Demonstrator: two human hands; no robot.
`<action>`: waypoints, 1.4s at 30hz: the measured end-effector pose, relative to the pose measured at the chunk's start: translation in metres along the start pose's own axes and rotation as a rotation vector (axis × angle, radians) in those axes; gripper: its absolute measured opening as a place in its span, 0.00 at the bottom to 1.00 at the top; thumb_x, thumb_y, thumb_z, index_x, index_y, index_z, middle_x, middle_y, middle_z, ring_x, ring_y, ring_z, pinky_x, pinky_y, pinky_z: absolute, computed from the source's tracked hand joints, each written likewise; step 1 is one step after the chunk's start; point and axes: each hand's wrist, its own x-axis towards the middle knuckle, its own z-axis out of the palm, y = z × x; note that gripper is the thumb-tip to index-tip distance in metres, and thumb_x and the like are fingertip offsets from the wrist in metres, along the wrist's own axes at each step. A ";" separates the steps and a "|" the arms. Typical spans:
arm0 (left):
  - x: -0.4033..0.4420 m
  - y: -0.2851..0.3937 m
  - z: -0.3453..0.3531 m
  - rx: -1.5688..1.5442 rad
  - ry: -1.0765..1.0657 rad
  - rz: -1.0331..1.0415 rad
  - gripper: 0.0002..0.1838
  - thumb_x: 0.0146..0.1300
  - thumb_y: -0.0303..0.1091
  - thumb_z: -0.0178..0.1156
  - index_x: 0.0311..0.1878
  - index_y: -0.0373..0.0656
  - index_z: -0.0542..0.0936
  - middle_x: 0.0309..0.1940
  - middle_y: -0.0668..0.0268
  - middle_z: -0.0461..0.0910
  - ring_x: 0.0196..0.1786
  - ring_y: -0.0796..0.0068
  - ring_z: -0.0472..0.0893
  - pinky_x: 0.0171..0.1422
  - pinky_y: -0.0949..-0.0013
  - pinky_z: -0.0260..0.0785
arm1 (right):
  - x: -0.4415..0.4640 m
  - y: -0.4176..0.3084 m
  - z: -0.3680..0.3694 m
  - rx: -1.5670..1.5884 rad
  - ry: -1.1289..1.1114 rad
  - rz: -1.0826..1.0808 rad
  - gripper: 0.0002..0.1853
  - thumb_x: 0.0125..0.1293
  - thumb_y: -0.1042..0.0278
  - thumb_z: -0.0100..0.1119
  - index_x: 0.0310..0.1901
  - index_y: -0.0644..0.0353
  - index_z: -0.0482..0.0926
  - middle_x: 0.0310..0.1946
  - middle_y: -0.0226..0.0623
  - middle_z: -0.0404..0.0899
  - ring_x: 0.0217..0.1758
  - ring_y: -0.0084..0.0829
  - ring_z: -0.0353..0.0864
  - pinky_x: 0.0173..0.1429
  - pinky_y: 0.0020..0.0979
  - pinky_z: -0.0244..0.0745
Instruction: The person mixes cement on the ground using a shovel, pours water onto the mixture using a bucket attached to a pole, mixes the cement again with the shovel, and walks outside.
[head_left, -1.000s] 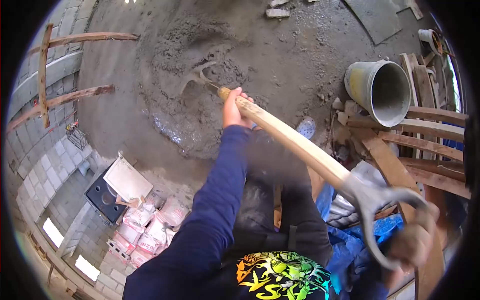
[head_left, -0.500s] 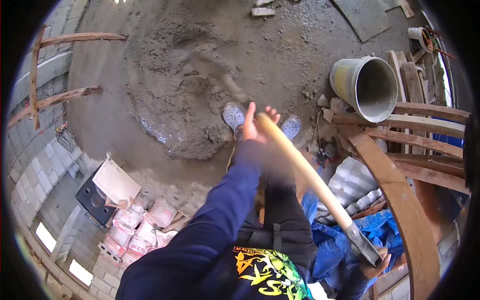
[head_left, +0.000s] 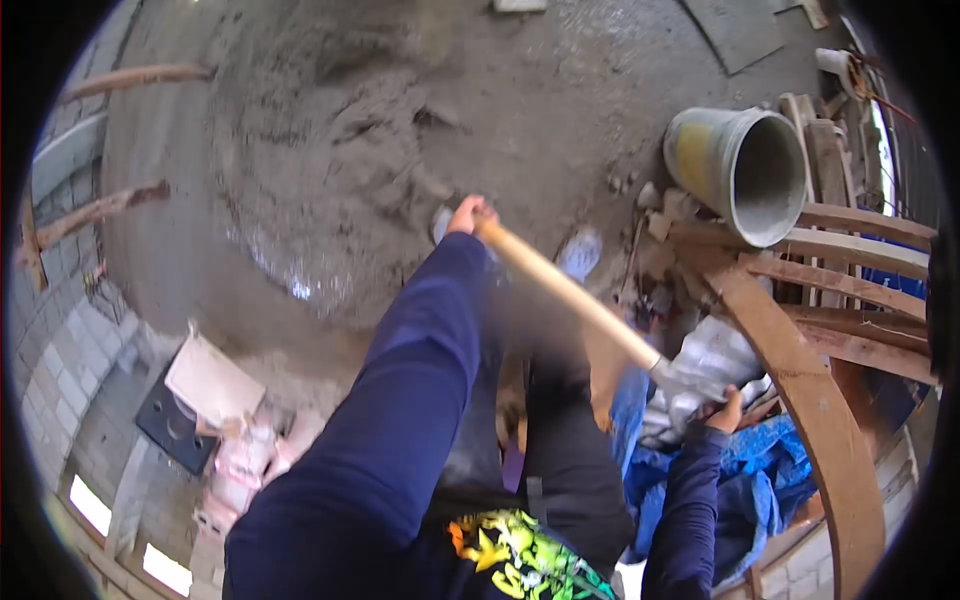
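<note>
My left hand [head_left: 470,213] is closed around the lower part of a shovel's pale wooden shaft [head_left: 570,290]. At the shaft's rear end, my right hand [head_left: 728,410] grips the grey handle end [head_left: 685,383]. The shovel slants from lower right to upper left across the front of my legs. Beyond my left hand, its blade is blurred and hard to tell from the wet grey cement mix [head_left: 340,170] spread over the ground. A light-coloured clog [head_left: 579,253] on one foot stands by the edge of the mix; the other shoe is mostly behind my left hand.
A large bucket [head_left: 700,160] lies tipped on wooden planks [head_left: 850,250] at right. Blue tarp [head_left: 765,460] and a curved board [head_left: 800,390] are beside my right arm. Cement bags [head_left: 240,460] and a black box [head_left: 170,420] sit lower left. Wooden pieces [head_left: 110,205] stick out at left.
My left hand's fingers, extended before, are now wrapped round the shaft, and it has shifted left. My right hand has moved forward and up with the handle end. The view has shifted slightly.
</note>
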 end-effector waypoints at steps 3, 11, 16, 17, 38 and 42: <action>-0.050 -0.005 0.032 0.062 0.244 0.042 0.12 0.50 0.37 0.60 0.21 0.47 0.67 0.17 0.67 0.68 0.23 0.71 0.71 0.31 0.67 0.69 | 0.014 0.012 -0.017 -0.002 0.076 0.092 0.15 0.56 0.51 0.51 0.20 0.50 0.66 0.06 0.25 0.53 0.06 0.26 0.53 0.12 0.28 0.46; -0.181 0.007 0.075 0.018 0.389 0.315 0.11 0.55 0.36 0.62 0.27 0.44 0.69 0.17 0.67 0.67 0.22 0.69 0.70 0.35 0.60 0.71 | 0.093 0.037 -0.059 -0.969 -0.331 0.007 0.36 0.63 0.34 0.35 0.47 0.64 0.73 0.25 0.41 0.76 0.24 0.37 0.76 0.27 0.33 0.71; -0.111 0.086 0.014 0.197 0.338 0.413 0.12 0.52 0.35 0.64 0.26 0.46 0.70 0.17 0.69 0.69 0.21 0.73 0.70 0.31 0.65 0.70 | 0.079 0.050 0.053 -1.730 -0.807 0.466 0.49 0.49 0.19 0.38 0.42 0.66 0.79 0.33 0.49 0.80 0.39 0.37 0.78 0.47 0.33 0.69; -0.112 0.085 0.020 0.205 0.338 0.421 0.12 0.52 0.35 0.64 0.26 0.46 0.70 0.17 0.69 0.69 0.21 0.73 0.70 0.31 0.65 0.70 | 0.073 0.056 0.051 -1.648 -0.813 0.629 0.49 0.48 0.19 0.39 0.42 0.67 0.79 0.34 0.50 0.80 0.41 0.39 0.78 0.48 0.33 0.69; -0.068 -0.133 0.161 0.076 0.248 -0.028 0.11 0.50 0.35 0.67 0.29 0.47 0.72 0.15 0.72 0.67 0.16 0.78 0.67 0.20 0.71 0.65 | -0.072 -0.042 -0.127 -0.009 0.486 0.052 0.16 0.57 0.49 0.55 0.25 0.53 0.71 0.12 0.23 0.63 0.10 0.18 0.56 0.12 0.20 0.50; -0.038 -0.198 0.192 -0.114 0.073 -0.230 0.13 0.48 0.36 0.69 0.30 0.47 0.73 0.15 0.73 0.67 0.17 0.77 0.68 0.23 0.68 0.67 | -0.050 -0.065 -0.213 -0.260 0.561 -0.263 0.19 0.59 0.48 0.51 0.29 0.57 0.75 0.15 0.28 0.70 0.09 0.18 0.60 0.12 0.21 0.49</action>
